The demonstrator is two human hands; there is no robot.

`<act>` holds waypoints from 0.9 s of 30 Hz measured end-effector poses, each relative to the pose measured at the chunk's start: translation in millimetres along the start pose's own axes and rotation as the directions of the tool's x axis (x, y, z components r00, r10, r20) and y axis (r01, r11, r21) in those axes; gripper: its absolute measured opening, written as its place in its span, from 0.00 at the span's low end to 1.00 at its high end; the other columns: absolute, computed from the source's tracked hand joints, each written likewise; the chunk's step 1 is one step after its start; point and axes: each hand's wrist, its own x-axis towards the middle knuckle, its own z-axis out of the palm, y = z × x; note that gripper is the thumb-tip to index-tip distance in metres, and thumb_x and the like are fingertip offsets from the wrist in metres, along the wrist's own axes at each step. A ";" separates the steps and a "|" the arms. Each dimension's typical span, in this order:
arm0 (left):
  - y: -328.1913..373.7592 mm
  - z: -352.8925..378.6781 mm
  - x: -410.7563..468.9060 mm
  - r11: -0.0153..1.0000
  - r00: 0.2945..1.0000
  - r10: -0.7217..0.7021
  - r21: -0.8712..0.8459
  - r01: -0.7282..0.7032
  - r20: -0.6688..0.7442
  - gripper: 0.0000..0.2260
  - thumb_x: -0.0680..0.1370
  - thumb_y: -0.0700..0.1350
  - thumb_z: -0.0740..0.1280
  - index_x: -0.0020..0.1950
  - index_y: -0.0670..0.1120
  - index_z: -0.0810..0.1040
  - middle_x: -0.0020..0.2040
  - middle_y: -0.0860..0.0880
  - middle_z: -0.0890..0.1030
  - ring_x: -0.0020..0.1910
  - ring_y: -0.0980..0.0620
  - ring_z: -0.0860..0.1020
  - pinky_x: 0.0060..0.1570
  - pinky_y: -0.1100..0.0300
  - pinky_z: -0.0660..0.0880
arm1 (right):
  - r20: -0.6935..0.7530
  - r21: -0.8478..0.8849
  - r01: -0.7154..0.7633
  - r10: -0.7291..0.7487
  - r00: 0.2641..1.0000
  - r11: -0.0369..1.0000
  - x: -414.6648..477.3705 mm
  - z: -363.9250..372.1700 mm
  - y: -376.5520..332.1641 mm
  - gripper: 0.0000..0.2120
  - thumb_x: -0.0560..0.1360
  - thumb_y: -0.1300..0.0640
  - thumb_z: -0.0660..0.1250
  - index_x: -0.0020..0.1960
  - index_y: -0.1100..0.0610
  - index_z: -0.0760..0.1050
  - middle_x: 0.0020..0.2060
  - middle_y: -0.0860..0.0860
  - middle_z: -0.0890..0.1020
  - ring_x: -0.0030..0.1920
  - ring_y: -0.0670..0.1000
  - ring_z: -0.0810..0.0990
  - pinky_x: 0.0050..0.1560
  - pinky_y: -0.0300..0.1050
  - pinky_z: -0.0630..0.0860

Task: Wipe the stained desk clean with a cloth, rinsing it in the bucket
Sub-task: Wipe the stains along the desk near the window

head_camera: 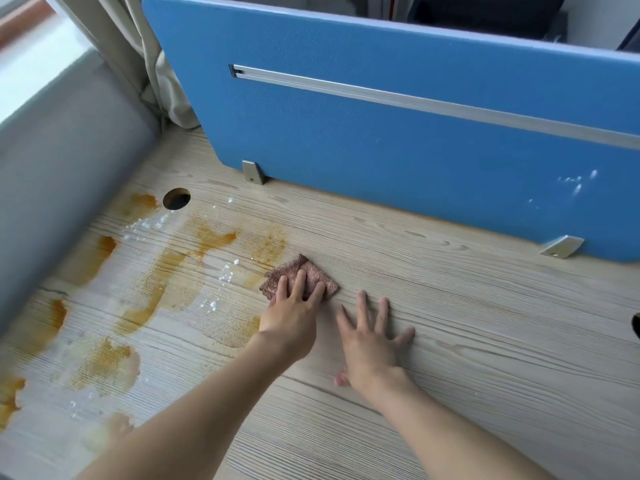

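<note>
A small folded brown cloth (313, 276) lies on the light wood-grain desk (485, 323) near its middle. My left hand (291, 317) presses flat on the cloth with straight fingers. My right hand (370, 337) rests flat on the bare desk just right of it, fingers spread. Orange-brown stains (162, 271) and white specks (225, 271) cover the left part of the desk, from the round cable hole (176, 198) down to the near left edge. No bucket is in view.
A blue partition panel (398, 140) with a metal rail stands along the desk's far edge on metal brackets (253, 172). A grey wall panel (59, 188) borders the left side. Curtains (138, 46) hang at the back left.
</note>
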 end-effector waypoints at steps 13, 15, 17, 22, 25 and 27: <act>4.7 3.9 -25.6 0.991 0.993 -0.109 -0.067 0.112 0.037 0.33 0.81 0.37 0.54 0.82 0.55 0.43 0.81 0.45 0.36 0.79 0.36 0.40 0.74 0.43 0.60 | -0.026 -0.036 0.093 -0.094 0.995 0.995 -13.7 10.8 -9.9 0.52 0.74 0.40 0.72 0.81 0.48 0.38 0.79 0.54 0.32 0.77 0.66 0.32 0.70 0.79 0.49; 8.5 14.4 -43.5 0.994 0.994 -0.101 -0.046 0.103 0.048 0.34 0.81 0.38 0.55 0.82 0.53 0.42 0.81 0.44 0.36 0.79 0.36 0.39 0.74 0.44 0.59 | 0.013 -0.036 0.094 -0.093 0.996 0.995 -17.0 13.4 -13.7 0.54 0.72 0.39 0.73 0.81 0.46 0.37 0.79 0.54 0.31 0.78 0.67 0.33 0.70 0.78 0.53; 2.5 26.9 -59.8 0.997 0.996 -0.072 -0.033 0.074 0.055 0.34 0.81 0.40 0.57 0.82 0.53 0.42 0.81 0.45 0.36 0.79 0.36 0.39 0.75 0.44 0.58 | 0.004 -0.105 0.095 -0.095 0.995 0.990 -16.5 16.1 -18.0 0.54 0.71 0.40 0.74 0.81 0.45 0.39 0.79 0.54 0.32 0.77 0.68 0.34 0.68 0.79 0.54; -16.4 10.1 -39.7 0.985 0.990 -0.136 -0.103 0.139 0.037 0.33 0.81 0.38 0.54 0.82 0.54 0.45 0.82 0.46 0.38 0.79 0.36 0.40 0.74 0.43 0.58 | -0.040 -0.144 0.071 -0.077 0.996 0.987 -12.6 21.1 -17.0 0.52 0.72 0.41 0.74 0.80 0.45 0.40 0.79 0.54 0.33 0.78 0.68 0.36 0.67 0.79 0.57; -3.7 16.6 -56.5 0.984 0.986 -0.151 -0.088 0.157 0.065 0.35 0.81 0.39 0.58 0.82 0.52 0.43 0.81 0.44 0.37 0.79 0.34 0.39 0.75 0.43 0.57 | -0.043 -0.157 0.067 -0.075 0.996 0.985 -14.7 21.6 -17.0 0.51 0.73 0.41 0.73 0.80 0.44 0.39 0.79 0.55 0.33 0.78 0.68 0.36 0.67 0.79 0.58; 3.4 27.0 -73.9 0.991 0.990 -0.119 -0.056 0.124 0.079 0.36 0.81 0.40 0.60 0.82 0.51 0.42 0.81 0.43 0.36 0.78 0.33 0.38 0.76 0.43 0.53 | -0.043 -0.147 0.062 -0.069 0.997 0.987 -14.0 20.0 -16.3 0.52 0.73 0.41 0.73 0.80 0.44 0.38 0.79 0.55 0.33 0.78 0.67 0.36 0.68 0.77 0.58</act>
